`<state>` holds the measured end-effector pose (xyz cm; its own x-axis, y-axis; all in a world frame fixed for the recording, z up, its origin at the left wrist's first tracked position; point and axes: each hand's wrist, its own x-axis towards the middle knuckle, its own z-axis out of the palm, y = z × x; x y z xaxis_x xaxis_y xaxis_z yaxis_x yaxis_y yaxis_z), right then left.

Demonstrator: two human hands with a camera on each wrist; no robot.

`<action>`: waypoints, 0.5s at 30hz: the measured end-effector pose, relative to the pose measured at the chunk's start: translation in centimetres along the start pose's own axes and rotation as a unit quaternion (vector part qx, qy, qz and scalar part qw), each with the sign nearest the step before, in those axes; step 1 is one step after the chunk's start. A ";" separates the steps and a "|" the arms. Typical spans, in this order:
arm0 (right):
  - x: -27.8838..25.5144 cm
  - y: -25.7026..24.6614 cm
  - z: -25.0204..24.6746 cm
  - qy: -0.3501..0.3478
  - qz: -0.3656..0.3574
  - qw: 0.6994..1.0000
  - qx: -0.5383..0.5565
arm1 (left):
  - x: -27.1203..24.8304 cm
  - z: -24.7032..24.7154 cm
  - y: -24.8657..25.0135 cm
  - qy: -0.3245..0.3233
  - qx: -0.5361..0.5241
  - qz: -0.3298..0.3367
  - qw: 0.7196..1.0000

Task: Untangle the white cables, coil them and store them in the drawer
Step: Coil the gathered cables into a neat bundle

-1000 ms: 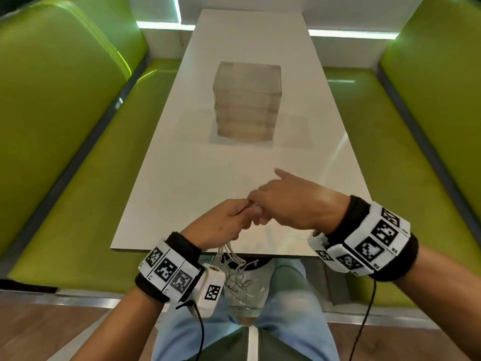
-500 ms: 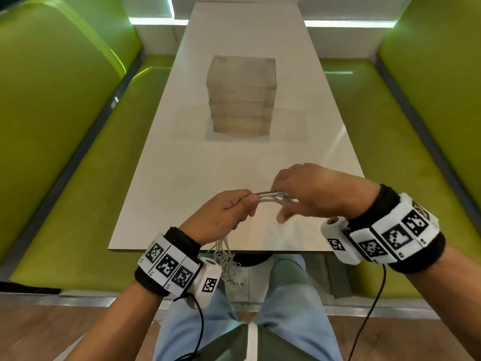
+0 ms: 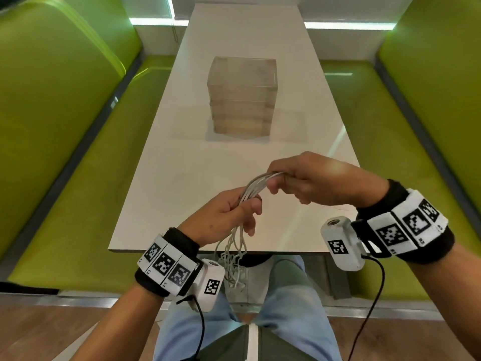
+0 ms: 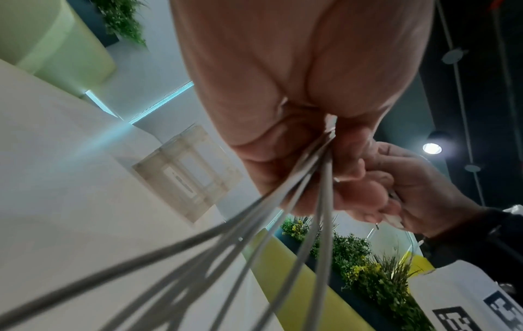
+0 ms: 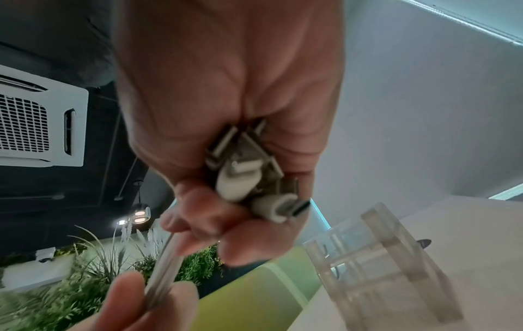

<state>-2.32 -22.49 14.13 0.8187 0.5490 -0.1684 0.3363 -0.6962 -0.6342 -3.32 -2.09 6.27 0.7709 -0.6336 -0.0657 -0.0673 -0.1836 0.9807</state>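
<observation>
Head view: both hands [image 3: 223, 217] [image 3: 312, 182] grip the white cables [image 3: 253, 186].

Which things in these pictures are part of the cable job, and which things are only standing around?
Part of the job:
- white cables, held as a bundle
- left hand and right hand, both gripping the cables
- plugs inside the right hand
- clear drawer box, where they must go

Only around:
- white table
- green benches
- plants

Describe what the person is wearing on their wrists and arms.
Bare forearms, no sleeves. Behind the left hand and right hand, each wrist carries a black band with white blocks of black square markers, a small white camera box and a thin black cable.
</observation>
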 end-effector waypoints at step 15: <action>2.9 -1.9 7.5 0.089 0.018 0.987 0.131 | 0.5 1.3 2.5 0.292 -0.271 0.135 0.907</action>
<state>-4.07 -16.09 9.25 0.9043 0.4203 -0.0743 0.1927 -0.5574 -0.8076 -3.90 -3.87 8.48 0.9875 -0.0648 0.1439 -0.1044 0.4151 0.9038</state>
